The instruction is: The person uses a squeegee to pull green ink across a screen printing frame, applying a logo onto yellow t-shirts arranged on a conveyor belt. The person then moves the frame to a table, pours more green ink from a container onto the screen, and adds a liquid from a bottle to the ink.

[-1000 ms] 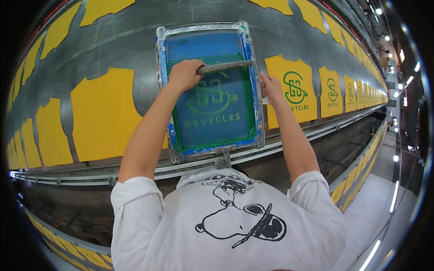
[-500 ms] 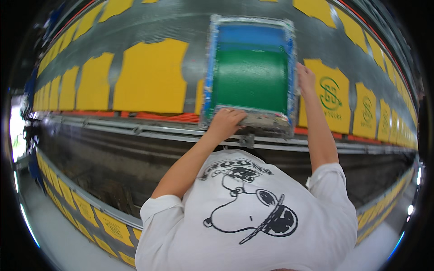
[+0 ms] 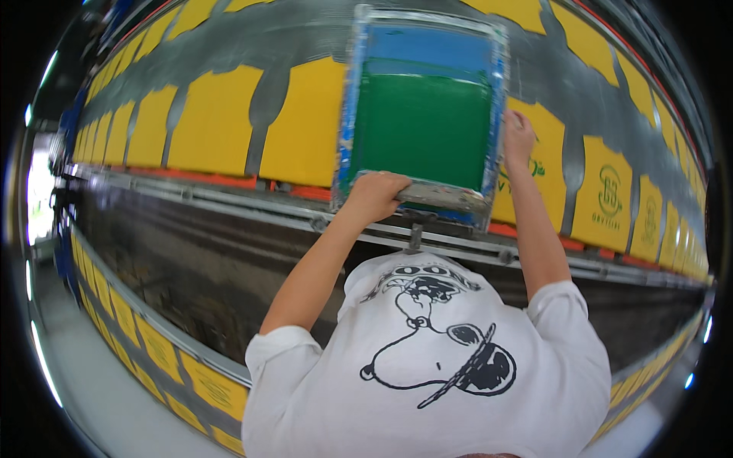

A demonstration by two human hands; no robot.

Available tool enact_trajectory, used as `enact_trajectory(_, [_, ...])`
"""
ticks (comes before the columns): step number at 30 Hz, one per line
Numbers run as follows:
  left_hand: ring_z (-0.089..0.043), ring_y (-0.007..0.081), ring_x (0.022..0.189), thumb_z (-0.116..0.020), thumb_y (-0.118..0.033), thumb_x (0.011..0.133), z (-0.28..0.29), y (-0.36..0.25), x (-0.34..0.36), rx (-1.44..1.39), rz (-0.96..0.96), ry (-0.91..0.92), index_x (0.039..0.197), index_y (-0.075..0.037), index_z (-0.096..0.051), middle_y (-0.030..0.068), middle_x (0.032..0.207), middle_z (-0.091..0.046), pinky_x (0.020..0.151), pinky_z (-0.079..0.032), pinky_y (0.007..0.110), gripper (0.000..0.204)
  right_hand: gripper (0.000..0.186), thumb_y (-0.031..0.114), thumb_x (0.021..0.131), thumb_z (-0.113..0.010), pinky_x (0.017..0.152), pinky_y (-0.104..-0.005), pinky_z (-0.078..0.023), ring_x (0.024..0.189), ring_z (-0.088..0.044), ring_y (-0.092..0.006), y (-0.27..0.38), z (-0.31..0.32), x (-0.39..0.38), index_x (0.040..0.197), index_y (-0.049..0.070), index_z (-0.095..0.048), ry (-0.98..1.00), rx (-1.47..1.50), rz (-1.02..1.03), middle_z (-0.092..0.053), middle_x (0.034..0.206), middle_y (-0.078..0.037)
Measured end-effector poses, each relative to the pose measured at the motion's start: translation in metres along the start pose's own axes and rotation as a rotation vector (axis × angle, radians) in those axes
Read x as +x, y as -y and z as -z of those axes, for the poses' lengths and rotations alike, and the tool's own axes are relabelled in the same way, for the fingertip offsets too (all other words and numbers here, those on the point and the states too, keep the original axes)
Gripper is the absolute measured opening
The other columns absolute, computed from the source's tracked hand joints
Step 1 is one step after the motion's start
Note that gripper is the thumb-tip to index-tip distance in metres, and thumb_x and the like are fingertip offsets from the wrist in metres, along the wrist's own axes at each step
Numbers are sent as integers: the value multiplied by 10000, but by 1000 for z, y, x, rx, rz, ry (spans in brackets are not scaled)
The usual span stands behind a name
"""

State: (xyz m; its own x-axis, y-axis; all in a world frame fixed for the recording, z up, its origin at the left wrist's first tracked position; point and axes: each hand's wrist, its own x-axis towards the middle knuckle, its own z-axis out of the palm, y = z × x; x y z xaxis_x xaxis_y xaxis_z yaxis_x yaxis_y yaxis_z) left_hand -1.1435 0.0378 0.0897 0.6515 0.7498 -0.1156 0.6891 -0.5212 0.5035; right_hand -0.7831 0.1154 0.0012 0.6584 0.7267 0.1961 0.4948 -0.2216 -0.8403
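A screen printing frame [image 3: 502, 84] with a taped, ink-stained rim sits in front of me. Its mesh [image 3: 424, 133] is covered in green ink, with a blue band at the far end. My left hand [image 3: 376, 195] is closed at the near edge, beside the left end of a grey bar like a squeegee [image 3: 450, 196]. My right hand [image 3: 519, 139] is closed on the right side rim, its fingertips partly hidden. The frame straddles two yellow fabric pieces: a plain one [image 3: 301, 114] to its left and one with a green print [image 3: 546, 172] to its right.
More yellow pieces line the dark, long table [image 3: 267, 88]: plain ones [image 3: 214, 114] leftward, printed ones [image 3: 607, 187] rightward. A metal rail [image 3: 252, 204] runs along the near edge. Behind me stands another table with yellow pieces [image 3: 156, 347].
The frame has moved left along the table with both my hands on it, and my view has moved with it. More of the printed pieces now shows on the right.
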Motion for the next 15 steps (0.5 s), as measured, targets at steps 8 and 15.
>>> enact_trajectory(8, [-656, 310, 1160, -744, -43, 698, 55, 123, -83, 118, -126, -77, 1217, -67, -670, 118, 1277, -682, 966, -529, 421, 525, 371, 377, 896, -698, 872, -390, -516, 979, -699, -322, 91, -113, -82, 1086, 59, -728, 12, 119, -190, -738, 1023, -172])
enact_trajectory(15, [-695, 297, 1064, -719, -69, 757, 113, 169, -30, 124, -148, -96, 1194, -118, -686, 104, 1177, -721, 879, -569, 419, 441, 417, 442, 899, -672, 890, -414, -512, 1035, -682, -367, 97, -138, -97, 1122, 93, -715, 36, -83, -199, -730, 1066, -188])
